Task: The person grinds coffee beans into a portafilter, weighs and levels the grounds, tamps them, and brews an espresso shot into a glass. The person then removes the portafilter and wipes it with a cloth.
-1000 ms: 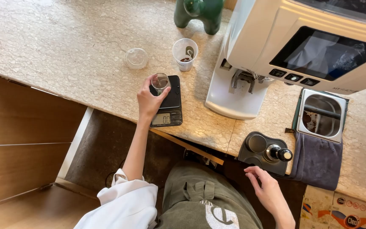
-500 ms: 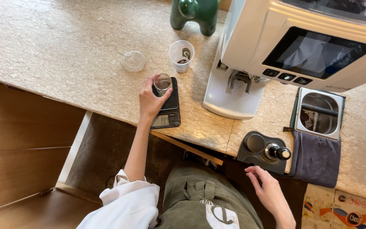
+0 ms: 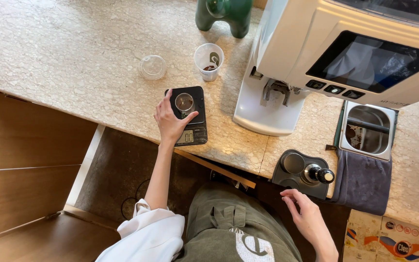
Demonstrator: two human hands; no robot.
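The small cup (image 3: pixel 184 102) has come down onto the black scale (image 3: pixel 190 116), left hand (image 3: pixel 170 121) fingers wrapped round it (right hand (image 3: pixel 309 221) hangs loose, fingers apart, near the tamper (image 3: pixel 318 174)).

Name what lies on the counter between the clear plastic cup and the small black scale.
Nothing: in the head view the marble counter is bare between the clear plastic cup and the black scale, where the left hand holds a small glass.

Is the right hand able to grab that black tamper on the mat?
Probably yes. The right hand hangs open just below the tamper on its dark mat, with nothing between them at the counter's edge.
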